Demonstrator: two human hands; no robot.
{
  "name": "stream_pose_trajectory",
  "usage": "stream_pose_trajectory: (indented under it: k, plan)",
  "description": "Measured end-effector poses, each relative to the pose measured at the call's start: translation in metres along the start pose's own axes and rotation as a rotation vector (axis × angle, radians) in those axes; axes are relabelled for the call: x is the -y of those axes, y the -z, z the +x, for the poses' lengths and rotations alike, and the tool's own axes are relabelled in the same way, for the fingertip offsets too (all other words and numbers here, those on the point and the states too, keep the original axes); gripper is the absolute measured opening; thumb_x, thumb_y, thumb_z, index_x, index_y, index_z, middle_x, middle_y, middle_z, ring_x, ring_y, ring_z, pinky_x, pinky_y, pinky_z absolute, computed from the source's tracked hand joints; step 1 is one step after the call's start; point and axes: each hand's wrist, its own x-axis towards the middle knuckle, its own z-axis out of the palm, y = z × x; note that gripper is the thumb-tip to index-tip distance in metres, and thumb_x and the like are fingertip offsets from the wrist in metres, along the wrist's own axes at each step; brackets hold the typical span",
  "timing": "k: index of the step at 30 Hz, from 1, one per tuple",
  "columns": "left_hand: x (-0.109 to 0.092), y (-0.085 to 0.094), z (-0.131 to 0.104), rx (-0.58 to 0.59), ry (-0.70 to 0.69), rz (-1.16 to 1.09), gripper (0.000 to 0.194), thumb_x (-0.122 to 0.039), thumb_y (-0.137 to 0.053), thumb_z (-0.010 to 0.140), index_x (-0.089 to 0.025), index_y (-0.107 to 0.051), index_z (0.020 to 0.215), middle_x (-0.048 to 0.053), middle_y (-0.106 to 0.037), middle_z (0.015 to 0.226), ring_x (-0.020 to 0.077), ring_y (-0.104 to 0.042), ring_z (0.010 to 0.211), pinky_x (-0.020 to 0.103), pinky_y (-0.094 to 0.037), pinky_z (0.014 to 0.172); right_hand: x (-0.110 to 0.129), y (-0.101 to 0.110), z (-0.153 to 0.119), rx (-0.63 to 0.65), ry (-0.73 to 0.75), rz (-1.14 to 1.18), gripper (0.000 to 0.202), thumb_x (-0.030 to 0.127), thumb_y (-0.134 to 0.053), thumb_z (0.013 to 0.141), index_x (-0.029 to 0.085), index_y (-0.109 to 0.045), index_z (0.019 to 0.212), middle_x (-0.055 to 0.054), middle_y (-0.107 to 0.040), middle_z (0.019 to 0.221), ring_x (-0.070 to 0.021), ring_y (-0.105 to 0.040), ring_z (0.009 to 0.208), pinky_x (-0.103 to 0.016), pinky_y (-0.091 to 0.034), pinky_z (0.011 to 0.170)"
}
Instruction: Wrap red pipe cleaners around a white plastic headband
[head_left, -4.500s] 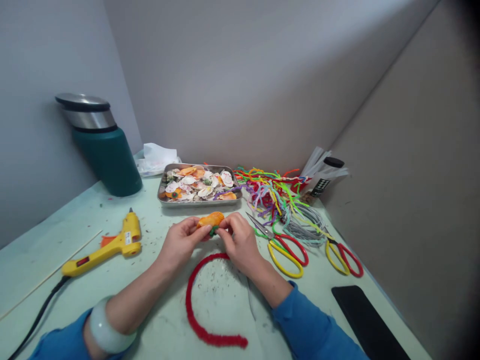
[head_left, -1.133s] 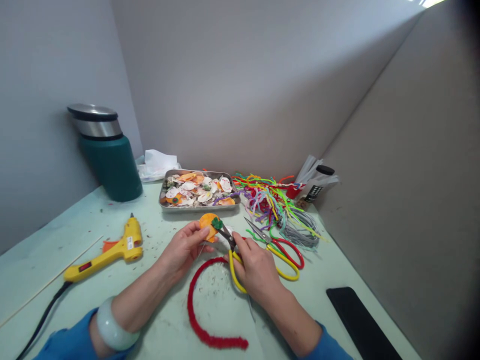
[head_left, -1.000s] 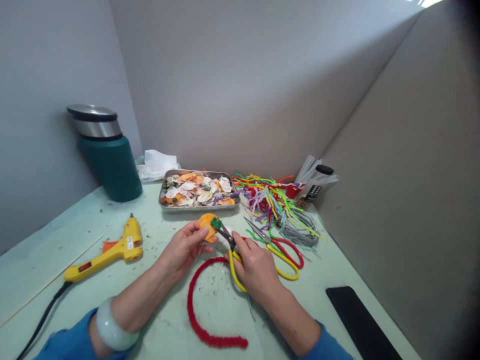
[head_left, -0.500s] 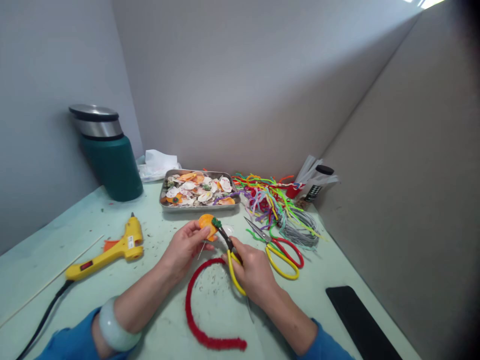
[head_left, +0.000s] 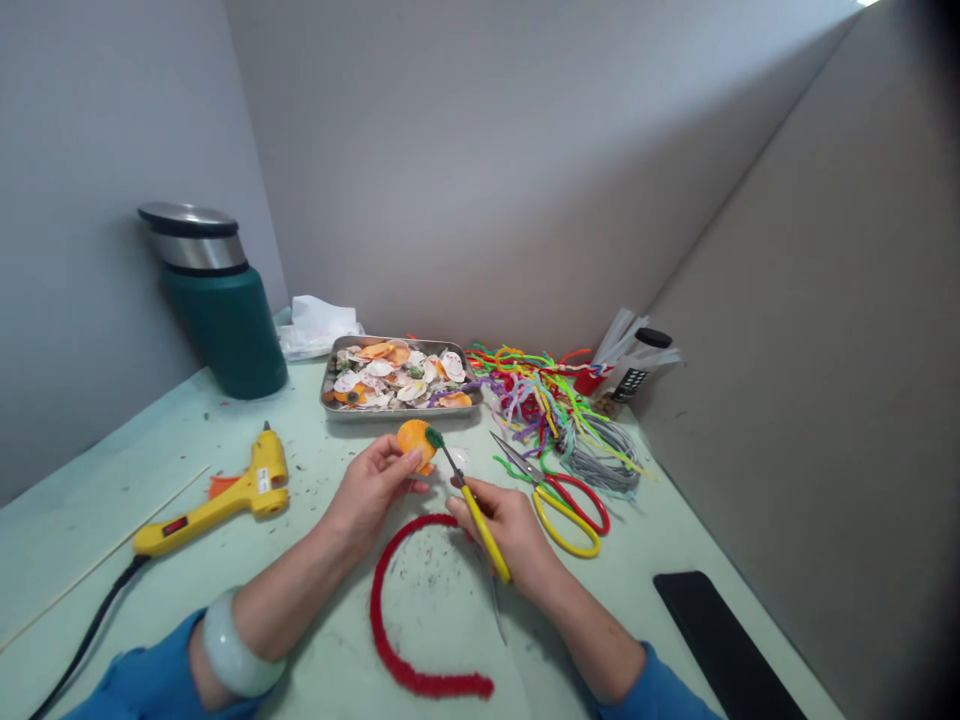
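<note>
Pinched in the fingers of my left hand (head_left: 379, 485) is an orange seashell (head_left: 414, 442). My right hand (head_left: 506, 525) grips yellow-handled pliers (head_left: 486, 525), whose dark narrow jaws point up and left. At the tips of the jaws is a small green fuzzy piece (head_left: 434, 437), against the shell's right edge. Whether it is fixed to the shell I cannot tell. Below both hands, a red fuzzy pipe cleaner (head_left: 377, 610) lies curved on the table, its upper end partly behind my right hand.
Scissors (head_left: 551, 490) with red and yellow handles lie right of my right hand. A metal tray (head_left: 401, 415) of shells stands behind, beside tangled pipe cleaners (head_left: 540, 400). On the left are a yellow glue gun (head_left: 225, 505) and a green bottle (head_left: 229, 330); a black strip (head_left: 720, 640) lies right.
The pliers have turned in my right hand, so their handles now look closer together. The shell and green piece stay close to where they were.
</note>
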Motion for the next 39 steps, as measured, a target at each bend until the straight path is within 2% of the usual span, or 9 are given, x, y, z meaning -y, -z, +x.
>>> stream_pose_trajectory:
  k: [3,5,10,13,16,21,30,39]
  plan:
    - [-0.001,-0.002,-0.001,-0.004,0.036,-0.056,0.025,-0.023,-0.078,0.062,-0.014,-0.059,0.077,0.004,-0.068,0.076,0.0188,-0.067,0.074,0.025,-0.054,0.057,0.002,0.001,0.0,0.023,-0.025,0.093,0.036,0.048,-0.047,0.085,0.016,-0.063,0.083,0.005,-0.043,0.054,-0.0093,-0.04,0.049,-0.019,-0.031,0.048]
    - [-0.002,-0.003,-0.001,0.0,0.065,-0.081,0.024,-0.022,-0.077,0.064,-0.014,-0.06,0.078,0.004,-0.068,0.079,0.0182,-0.067,0.073,0.026,-0.055,0.056,0.004,0.004,0.0,0.012,-0.004,0.047,0.036,0.049,-0.048,0.085,0.016,-0.063,0.087,0.004,-0.046,0.056,-0.0098,-0.042,0.052,-0.019,-0.031,0.049]
    - [-0.003,-0.001,0.001,-0.036,0.099,-0.098,0.016,-0.017,-0.073,0.068,-0.013,-0.061,0.078,0.004,-0.067,0.08,0.0169,-0.067,0.07,0.025,-0.056,0.054,0.004,0.016,0.0,-0.012,0.073,-0.28,0.039,0.049,-0.052,0.083,0.021,-0.061,0.108,0.0,-0.058,0.072,-0.0138,-0.051,0.063,-0.022,-0.036,0.058]
    - [-0.003,0.001,0.002,-0.065,0.122,-0.112,0.014,-0.015,-0.071,0.069,-0.013,-0.062,0.079,0.004,-0.068,0.081,0.0161,-0.067,0.07,0.023,-0.056,0.054,0.003,0.018,-0.001,-0.02,0.092,-0.472,0.053,0.05,-0.055,0.081,0.023,-0.05,0.126,-0.005,-0.062,0.089,-0.0179,-0.057,0.076,-0.025,-0.039,0.065]
    - [-0.003,0.003,0.002,-0.056,0.148,-0.135,0.013,-0.017,-0.072,0.069,-0.015,-0.062,0.077,0.003,-0.068,0.08,0.0152,-0.067,0.069,0.022,-0.056,0.054,0.001,0.017,-0.002,-0.019,0.097,-0.586,0.061,0.052,-0.056,0.081,0.024,-0.043,0.133,-0.008,-0.061,0.101,-0.021,-0.058,0.087,-0.027,-0.041,0.071]
    - [-0.001,0.003,0.001,-0.016,0.183,-0.124,0.011,-0.016,-0.07,0.07,-0.015,-0.063,0.079,0.004,-0.068,0.079,0.0149,-0.066,0.067,0.022,-0.055,0.052,0.001,0.013,0.0,-0.047,0.11,-0.698,0.058,0.052,-0.05,0.084,0.024,-0.04,0.135,-0.009,-0.062,0.101,-0.0229,-0.059,0.09,-0.029,-0.041,0.073]
    - [0.003,0.003,0.0,0.045,0.17,-0.123,0.01,-0.011,-0.065,0.074,-0.013,-0.06,0.082,0.005,-0.067,0.082,0.0136,-0.065,0.066,0.02,-0.054,0.049,0.0,0.013,-0.001,-0.104,0.163,-0.926,0.051,0.036,-0.051,0.086,0.02,-0.043,0.134,-0.011,-0.062,0.097,-0.0239,-0.058,0.088,-0.031,-0.041,0.072]
    - [0.004,0.002,0.002,0.004,0.152,-0.078,0.01,-0.014,-0.067,0.074,-0.012,-0.059,0.08,0.006,-0.067,0.081,0.0146,-0.064,0.066,0.019,-0.051,0.042,-0.001,0.005,-0.003,-0.134,0.115,-0.95,0.052,0.026,-0.052,0.084,0.021,-0.043,0.135,-0.009,-0.064,0.096,-0.0225,-0.06,0.082,-0.031,-0.041,0.067]
